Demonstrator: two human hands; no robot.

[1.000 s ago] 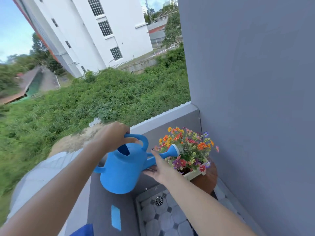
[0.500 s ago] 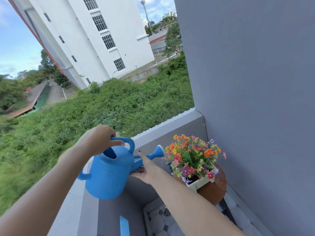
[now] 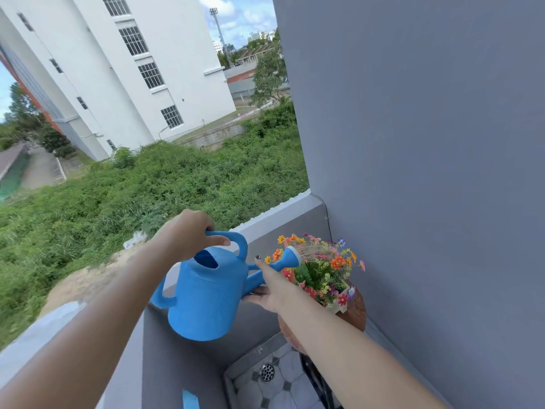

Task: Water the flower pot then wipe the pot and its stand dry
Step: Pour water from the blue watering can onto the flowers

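Note:
A blue watering can is held in the air over the balcony corner. My left hand grips its top handle. My right hand supports the base of the spout from below, its fingers straight. The spout's rose is over the flowers, and fine water sprays from it onto them. The colourful flowers stand in a white pot on a round brown wooden stand, partly hidden by my right forearm.
A grey wall rises close on the right. A low grey parapet runs behind the pot, with greenery and a white building beyond. Below lie a tiled floor and a round drain.
The can has tipped forward and its rose has moved right over the flowers. Water now sprays out. Both hands keep their hold.

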